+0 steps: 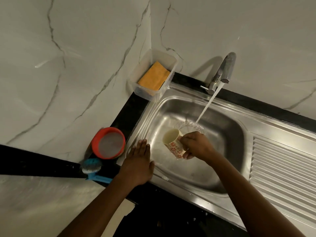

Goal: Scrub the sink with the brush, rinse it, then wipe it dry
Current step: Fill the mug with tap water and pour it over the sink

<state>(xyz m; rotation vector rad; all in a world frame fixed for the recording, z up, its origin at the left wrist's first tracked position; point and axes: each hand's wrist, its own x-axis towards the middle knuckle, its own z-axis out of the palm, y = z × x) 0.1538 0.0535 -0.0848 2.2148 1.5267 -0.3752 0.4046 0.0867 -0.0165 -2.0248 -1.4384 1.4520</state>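
The steel sink (pixel 222 127) fills the right half of the view, and the tap (pixel 224 71) runs a stream of water into its basin. My right hand (pixel 196 146) grips a cream cup with red flowers (pixel 173 142) by the handle, tilted on its side over the basin, mouth facing left and away. My left hand (pixel 139 161) lies flat with fingers together on the sink's left rim, holding nothing. The blue scrub brush (pixel 92 166) rests on the black counter left of that hand. An orange cloth (pixel 153 76) lies in a clear plastic tub (pixel 136 79) at the back corner.
A red-rimmed round container (pixel 108 142) stands on the black counter strip just left of the sink. The ribbed drainboard (pixel 283 168) extends to the right. White marble walls close off the back and left sides.
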